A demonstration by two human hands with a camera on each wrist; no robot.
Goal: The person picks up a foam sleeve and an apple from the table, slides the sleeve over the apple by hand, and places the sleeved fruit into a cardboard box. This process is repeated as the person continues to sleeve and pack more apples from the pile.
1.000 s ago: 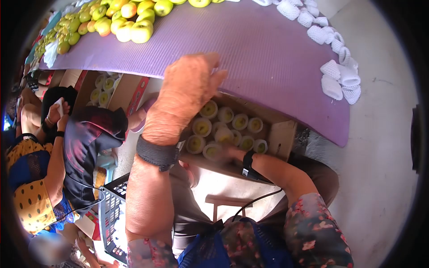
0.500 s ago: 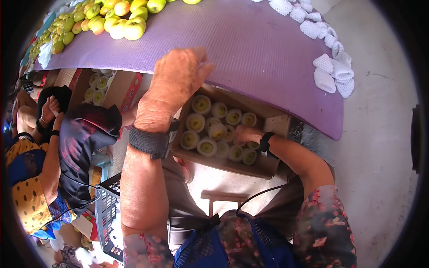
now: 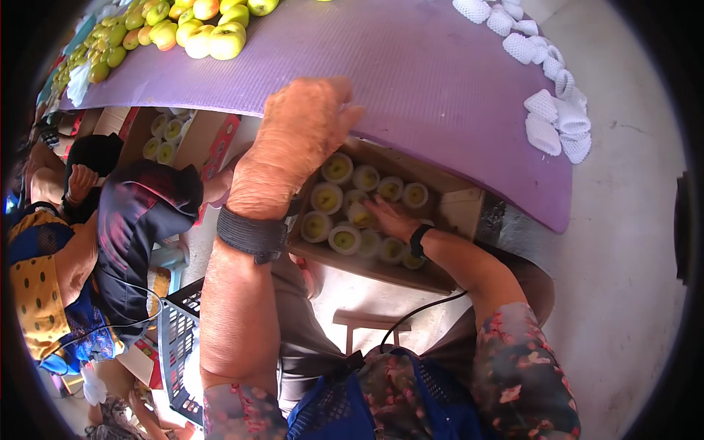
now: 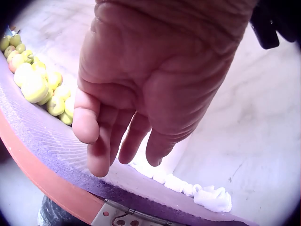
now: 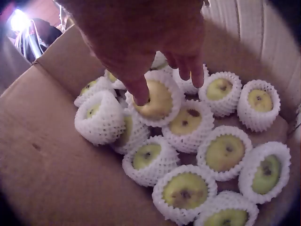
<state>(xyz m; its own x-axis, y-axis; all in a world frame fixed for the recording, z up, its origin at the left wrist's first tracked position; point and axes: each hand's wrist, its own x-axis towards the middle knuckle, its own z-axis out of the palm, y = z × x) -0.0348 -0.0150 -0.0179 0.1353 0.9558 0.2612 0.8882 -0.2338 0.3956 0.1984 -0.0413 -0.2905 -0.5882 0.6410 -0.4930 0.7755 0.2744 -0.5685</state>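
In the head view my right hand (image 3: 392, 218) reaches into a cardboard box (image 3: 458, 220) of apples in white foam nets. In the right wrist view, the thumb of my right hand (image 5: 146, 52) touches a netted yellowish apple (image 5: 160, 101) that sits higher than those around it; the other fingers extend past it, not curled round it. My left hand (image 3: 301, 128) hangs in the air by the purple mat's (image 3: 411, 81) near edge, left of the box. The left wrist view shows my left hand (image 4: 150, 84) empty, its fingers loosely bent.
Loose apples (image 3: 227, 40) lie at the mat's far left, and empty foam nets (image 3: 543, 132) along its right side. A black crate (image 3: 176, 345) stands at lower left. Another person (image 3: 66, 257) sits at the left, near a second box (image 3: 198, 143) of netted apples.
My right hand has moved left within the box from the right-hand apples, its fingers now spread over the raised apple. My left hand has barely moved and remains empty.
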